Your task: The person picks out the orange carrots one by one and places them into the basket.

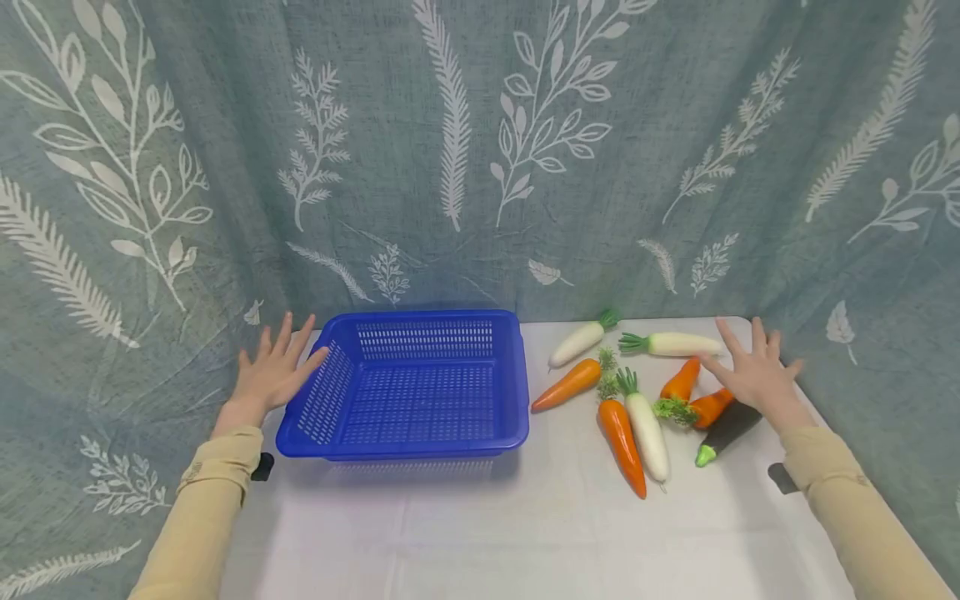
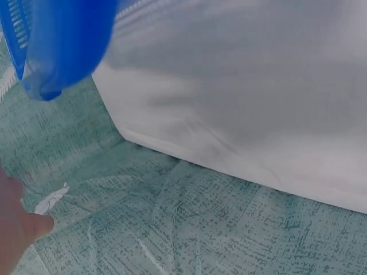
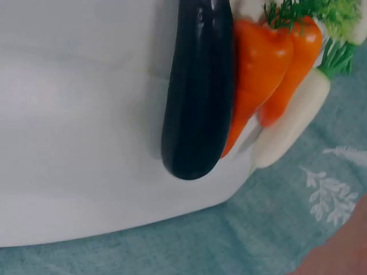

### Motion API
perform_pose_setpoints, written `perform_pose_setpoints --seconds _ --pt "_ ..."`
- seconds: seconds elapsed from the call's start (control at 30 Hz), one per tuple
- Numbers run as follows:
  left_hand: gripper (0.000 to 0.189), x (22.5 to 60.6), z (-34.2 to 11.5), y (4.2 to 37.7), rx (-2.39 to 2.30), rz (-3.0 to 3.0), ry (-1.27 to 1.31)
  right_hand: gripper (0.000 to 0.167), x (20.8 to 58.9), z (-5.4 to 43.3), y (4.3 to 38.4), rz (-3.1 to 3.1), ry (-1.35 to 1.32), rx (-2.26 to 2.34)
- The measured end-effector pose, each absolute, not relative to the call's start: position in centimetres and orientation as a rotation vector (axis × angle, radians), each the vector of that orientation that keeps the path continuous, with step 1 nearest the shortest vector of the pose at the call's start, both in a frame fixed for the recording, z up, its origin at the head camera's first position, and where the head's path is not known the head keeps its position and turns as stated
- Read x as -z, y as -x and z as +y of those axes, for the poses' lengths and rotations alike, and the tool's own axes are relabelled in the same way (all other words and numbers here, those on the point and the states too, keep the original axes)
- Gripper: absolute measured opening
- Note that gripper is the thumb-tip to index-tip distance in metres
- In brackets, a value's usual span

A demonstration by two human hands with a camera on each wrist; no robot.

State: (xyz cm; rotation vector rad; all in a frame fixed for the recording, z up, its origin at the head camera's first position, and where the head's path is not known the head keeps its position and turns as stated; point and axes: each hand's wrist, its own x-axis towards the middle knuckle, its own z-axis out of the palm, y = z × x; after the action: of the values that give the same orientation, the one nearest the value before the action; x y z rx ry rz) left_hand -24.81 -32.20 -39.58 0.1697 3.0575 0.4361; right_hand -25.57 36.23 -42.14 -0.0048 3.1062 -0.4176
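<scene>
My left hand (image 1: 273, 372) is raised with its fingers spread beside the left wall of a blue plastic basket (image 1: 522, 392), and it holds nothing. On the other side my right hand (image 1: 757, 379), also spread and holding nothing, hovers over the right end of a group of vegetables. Closest below it lie a dark eggplant (image 1: 727, 433) with a green stem and two orange carrots (image 1: 680, 381) with leafy tops. A white radish (image 1: 684, 344) reaches toward its fingertips in the head view. The right wrist view shows the eggplant (image 3: 199, 97) lying against the carrots.
Between basket and right hand lie two more carrots (image 1: 567, 386) and two more white radishes (image 1: 647, 437). They rest on a white-covered table (image 1: 450, 533). A grey-green curtain (image 1: 405, 150) with white leaf prints hangs behind and at both sides.
</scene>
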Motion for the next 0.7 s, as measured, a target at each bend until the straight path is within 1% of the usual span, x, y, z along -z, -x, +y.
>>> perform_pose_setpoints --seconds 0.7 --pt "0.076 41.3 -30.9 24.9 -0.500 2.946 -0.211 0.085 42.7 31.3 24.8 3.055 0.135 0.433"
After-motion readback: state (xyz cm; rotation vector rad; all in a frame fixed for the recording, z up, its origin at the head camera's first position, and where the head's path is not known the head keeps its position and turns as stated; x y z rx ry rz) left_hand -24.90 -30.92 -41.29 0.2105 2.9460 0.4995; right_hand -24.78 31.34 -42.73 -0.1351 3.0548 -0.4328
